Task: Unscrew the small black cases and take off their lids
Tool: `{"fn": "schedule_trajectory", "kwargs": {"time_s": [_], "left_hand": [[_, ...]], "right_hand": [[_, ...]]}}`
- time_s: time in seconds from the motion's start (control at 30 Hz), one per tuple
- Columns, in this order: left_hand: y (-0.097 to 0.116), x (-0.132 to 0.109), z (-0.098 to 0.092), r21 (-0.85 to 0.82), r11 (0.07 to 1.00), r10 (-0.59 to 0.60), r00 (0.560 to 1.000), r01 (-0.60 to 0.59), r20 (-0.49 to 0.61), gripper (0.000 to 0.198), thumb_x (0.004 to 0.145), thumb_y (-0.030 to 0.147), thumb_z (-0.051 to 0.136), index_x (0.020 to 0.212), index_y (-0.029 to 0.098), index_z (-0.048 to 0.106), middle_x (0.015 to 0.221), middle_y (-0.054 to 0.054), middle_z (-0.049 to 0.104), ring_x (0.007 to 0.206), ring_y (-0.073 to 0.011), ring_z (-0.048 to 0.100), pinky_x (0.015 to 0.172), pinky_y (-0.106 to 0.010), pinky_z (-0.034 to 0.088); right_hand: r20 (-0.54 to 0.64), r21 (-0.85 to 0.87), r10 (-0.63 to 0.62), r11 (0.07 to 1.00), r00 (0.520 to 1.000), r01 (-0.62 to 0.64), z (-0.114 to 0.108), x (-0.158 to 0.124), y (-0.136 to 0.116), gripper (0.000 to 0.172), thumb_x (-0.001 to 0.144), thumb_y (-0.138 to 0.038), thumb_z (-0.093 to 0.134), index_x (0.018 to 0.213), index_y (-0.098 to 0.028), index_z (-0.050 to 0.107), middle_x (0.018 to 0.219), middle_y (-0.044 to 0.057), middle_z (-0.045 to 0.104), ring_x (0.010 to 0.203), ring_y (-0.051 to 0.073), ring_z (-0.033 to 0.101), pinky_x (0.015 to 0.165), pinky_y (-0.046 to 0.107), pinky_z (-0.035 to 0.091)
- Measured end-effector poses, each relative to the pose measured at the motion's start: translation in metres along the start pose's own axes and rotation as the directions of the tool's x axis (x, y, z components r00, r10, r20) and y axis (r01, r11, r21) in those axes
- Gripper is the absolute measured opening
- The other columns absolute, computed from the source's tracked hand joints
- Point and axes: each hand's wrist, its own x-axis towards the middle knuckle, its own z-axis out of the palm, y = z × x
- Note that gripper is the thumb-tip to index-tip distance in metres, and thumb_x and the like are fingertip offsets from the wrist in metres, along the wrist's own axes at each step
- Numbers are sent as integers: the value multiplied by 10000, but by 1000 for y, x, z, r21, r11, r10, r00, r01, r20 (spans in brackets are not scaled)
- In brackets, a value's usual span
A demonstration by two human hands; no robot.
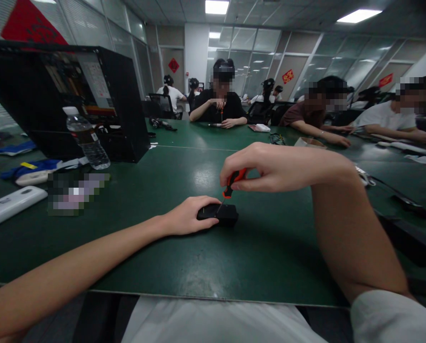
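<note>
A small black box-shaped device (229, 216) lies on the green tabletop (184, 267) in front of me. My left hand (189, 215) grips its left end, thumb on the near side and fingers on the far side. Above it, my right hand (259, 166) is closed around the handle of a screwdriver (230, 186) with an orange and black grip. The screwdriver leans slightly, and its thin shaft points down to the top of the device, close to my left fingertips. Whether the tip sits in a screw is too small to tell.
An open black computer case (118, 105) stands at the left, with a water bottle (87, 138) before it. A white oblong object (15, 205) lies nearer. Cables and black parts (409, 233) lie at right. Across the table, a person (218, 102) holds another screwdriver; others sit at right.
</note>
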Motion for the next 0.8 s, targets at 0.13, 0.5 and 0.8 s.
{"fn": "schedule_trajectory", "kwargs": {"time_s": [0.13,0.5,0.8], "left_hand": [[-1,0,1,6,1000,11,1000,-11,5,437,918,376,678,1295,164,612,1221,-111,708,1099,-240,674,973,-341,497],[0,-1,0,3,1000,-11,1000,11,6,450,915,375,679,1310,173,605,1215,-99,719,1068,-246,689,923,-330,511],[2,-3,3,-10,996,89,989,-91,-122,458,897,352,692,1314,190,597,1302,-117,659,1198,-273,630,1065,-406,486]], "right_hand": [[13,-4,3,1000,1000,-3,-1,1,-1,215,896,-157,540,1024,-183,711,992,40,750,862,149,672,753,258,490],[6,9,25,1000,1000,-25,0,0,-4,203,912,-199,552,1025,-188,720,998,41,752,874,153,675,776,264,495],[-48,-18,-60,998,997,59,7,8,-9,240,914,-168,561,1090,-199,722,1131,66,723,994,182,662,859,306,495]]}}
